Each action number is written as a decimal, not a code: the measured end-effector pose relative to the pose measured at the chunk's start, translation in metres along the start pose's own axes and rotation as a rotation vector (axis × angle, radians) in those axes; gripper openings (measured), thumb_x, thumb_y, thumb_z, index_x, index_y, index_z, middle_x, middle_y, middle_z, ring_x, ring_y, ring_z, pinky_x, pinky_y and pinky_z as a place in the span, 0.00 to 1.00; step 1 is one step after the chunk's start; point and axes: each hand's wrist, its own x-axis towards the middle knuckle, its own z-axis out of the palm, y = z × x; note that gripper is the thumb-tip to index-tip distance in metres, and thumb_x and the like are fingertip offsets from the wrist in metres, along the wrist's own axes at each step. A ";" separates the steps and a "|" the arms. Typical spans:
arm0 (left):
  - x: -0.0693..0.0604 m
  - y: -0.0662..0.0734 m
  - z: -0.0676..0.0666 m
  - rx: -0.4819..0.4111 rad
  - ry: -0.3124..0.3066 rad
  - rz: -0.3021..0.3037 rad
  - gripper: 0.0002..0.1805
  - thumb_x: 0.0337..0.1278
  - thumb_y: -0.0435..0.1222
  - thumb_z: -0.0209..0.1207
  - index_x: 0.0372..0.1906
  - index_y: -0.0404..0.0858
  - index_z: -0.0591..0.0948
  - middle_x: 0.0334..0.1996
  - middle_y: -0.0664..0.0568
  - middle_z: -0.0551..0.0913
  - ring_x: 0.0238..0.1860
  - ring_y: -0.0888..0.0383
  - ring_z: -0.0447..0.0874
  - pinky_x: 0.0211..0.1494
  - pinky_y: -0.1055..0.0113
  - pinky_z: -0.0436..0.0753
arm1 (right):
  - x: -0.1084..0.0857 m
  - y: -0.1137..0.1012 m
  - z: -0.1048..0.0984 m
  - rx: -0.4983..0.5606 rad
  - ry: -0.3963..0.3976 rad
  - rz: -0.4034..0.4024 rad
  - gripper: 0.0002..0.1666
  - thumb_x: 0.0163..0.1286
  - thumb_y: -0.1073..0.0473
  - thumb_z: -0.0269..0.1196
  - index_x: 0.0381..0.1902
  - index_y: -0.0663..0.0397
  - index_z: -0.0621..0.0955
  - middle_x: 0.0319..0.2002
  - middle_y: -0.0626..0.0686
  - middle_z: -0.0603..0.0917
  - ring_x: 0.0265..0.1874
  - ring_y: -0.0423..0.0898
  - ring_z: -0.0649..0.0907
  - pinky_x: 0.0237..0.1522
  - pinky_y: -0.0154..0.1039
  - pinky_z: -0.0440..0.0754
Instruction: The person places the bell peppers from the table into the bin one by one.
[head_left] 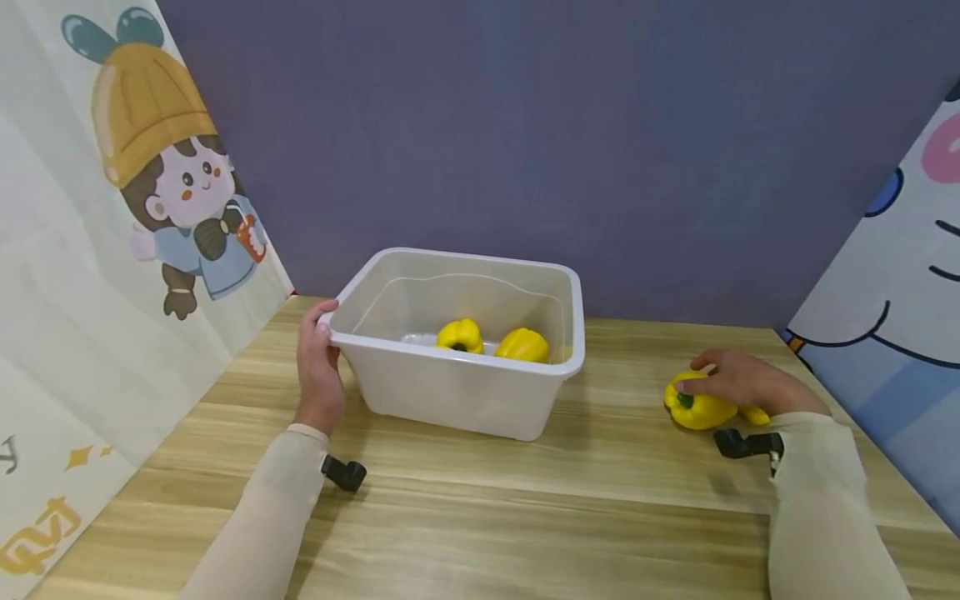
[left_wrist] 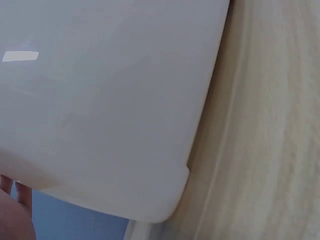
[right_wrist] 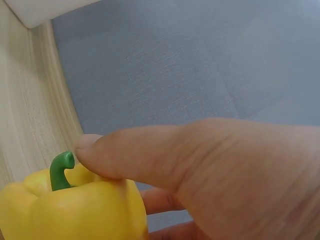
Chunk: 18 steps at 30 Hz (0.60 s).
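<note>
My right hand [head_left: 742, 382] grips a yellow bell pepper [head_left: 699, 412] on the right part of the table. In the right wrist view, the thumb lies over the pepper [right_wrist: 85, 210] near its green stem [right_wrist: 61, 170], with fingers behind it. Another yellow piece [head_left: 754, 415] shows beside that hand, mostly hidden. My left hand [head_left: 320, 375] holds the left rim of a white plastic bin [head_left: 457, 392]. Two yellow peppers lie inside: one on the left [head_left: 460, 335], one on the right [head_left: 523, 345]. The left wrist view is mostly filled by the bin's wall [left_wrist: 100, 110].
The wooden table [head_left: 480, 517] runs back to a grey-blue panel [head_left: 525, 150]. White printed sheets with cartoon figures stand at the left [head_left: 67, 275] and right [head_left: 885, 308]. A gap of table lies between the bin and the gripped pepper.
</note>
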 end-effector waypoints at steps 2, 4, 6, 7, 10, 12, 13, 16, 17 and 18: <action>0.001 0.003 0.001 -0.003 0.004 -0.001 0.23 0.71 0.39 0.39 0.61 0.31 0.72 0.57 0.43 0.74 0.55 0.53 0.73 0.54 0.67 0.71 | 0.000 0.000 0.000 0.002 0.004 -0.001 0.54 0.67 0.31 0.60 0.67 0.74 0.67 0.64 0.78 0.68 0.58 0.74 0.71 0.54 0.66 0.72; 0.001 0.006 0.001 0.018 -0.005 -0.008 0.23 0.71 0.38 0.40 0.62 0.30 0.71 0.65 0.42 0.71 0.64 0.53 0.69 0.60 0.66 0.69 | -0.001 -0.001 0.000 0.002 0.006 -0.002 0.53 0.67 0.31 0.60 0.67 0.74 0.67 0.63 0.78 0.68 0.58 0.74 0.71 0.54 0.67 0.72; 0.002 0.009 0.000 0.052 -0.027 -0.012 0.23 0.72 0.37 0.40 0.64 0.30 0.71 0.72 0.45 0.66 0.71 0.54 0.62 0.66 0.63 0.66 | -0.001 -0.001 0.000 -0.005 0.011 -0.003 0.53 0.67 0.31 0.60 0.67 0.74 0.68 0.63 0.78 0.69 0.57 0.73 0.72 0.54 0.67 0.72; 0.002 0.010 0.000 0.066 -0.039 -0.014 0.24 0.71 0.37 0.40 0.65 0.30 0.70 0.73 0.46 0.65 0.73 0.54 0.60 0.69 0.61 0.64 | -0.001 -0.001 0.000 -0.009 0.012 -0.003 0.52 0.67 0.31 0.60 0.66 0.74 0.68 0.63 0.78 0.69 0.57 0.73 0.72 0.54 0.66 0.72; 0.003 0.010 -0.003 0.123 -0.073 -0.014 0.25 0.72 0.37 0.40 0.68 0.33 0.70 0.73 0.51 0.66 0.74 0.55 0.59 0.70 0.59 0.63 | -0.001 0.001 -0.001 -0.014 0.013 -0.009 0.53 0.67 0.31 0.60 0.66 0.74 0.69 0.63 0.78 0.69 0.57 0.73 0.72 0.54 0.67 0.72; 0.004 0.011 -0.004 0.150 -0.088 -0.010 0.25 0.72 0.36 0.40 0.69 0.35 0.70 0.72 0.54 0.67 0.73 0.55 0.60 0.71 0.59 0.63 | -0.001 0.000 -0.002 -0.008 0.011 -0.018 0.53 0.67 0.31 0.60 0.66 0.74 0.68 0.63 0.78 0.68 0.58 0.74 0.72 0.54 0.67 0.72; 0.004 0.011 -0.005 0.162 -0.095 -0.007 0.25 0.72 0.36 0.40 0.69 0.35 0.69 0.72 0.55 0.68 0.73 0.55 0.60 0.70 0.59 0.63 | -0.002 0.000 -0.002 -0.001 0.007 -0.021 0.53 0.67 0.30 0.59 0.67 0.74 0.68 0.64 0.78 0.68 0.58 0.74 0.71 0.55 0.67 0.72; 0.004 0.012 -0.006 0.174 -0.108 0.009 0.24 0.72 0.35 0.40 0.68 0.33 0.70 0.71 0.53 0.69 0.73 0.55 0.61 0.70 0.59 0.63 | -0.003 0.001 -0.004 0.022 -0.004 -0.029 0.53 0.68 0.31 0.59 0.67 0.74 0.67 0.64 0.78 0.68 0.59 0.74 0.71 0.55 0.66 0.72; 0.004 0.012 -0.005 0.169 -0.108 0.015 0.24 0.71 0.34 0.40 0.67 0.32 0.71 0.71 0.51 0.70 0.73 0.54 0.62 0.70 0.59 0.63 | -0.003 0.001 -0.004 0.028 -0.008 -0.030 0.52 0.68 0.31 0.59 0.67 0.74 0.67 0.64 0.78 0.68 0.58 0.74 0.71 0.54 0.66 0.73; 0.004 0.013 -0.006 0.167 -0.110 0.023 0.24 0.71 0.34 0.40 0.66 0.30 0.71 0.70 0.50 0.70 0.72 0.54 0.62 0.70 0.59 0.63 | -0.003 0.002 -0.003 0.034 -0.012 -0.029 0.52 0.68 0.31 0.59 0.67 0.74 0.67 0.64 0.78 0.68 0.58 0.73 0.71 0.54 0.66 0.73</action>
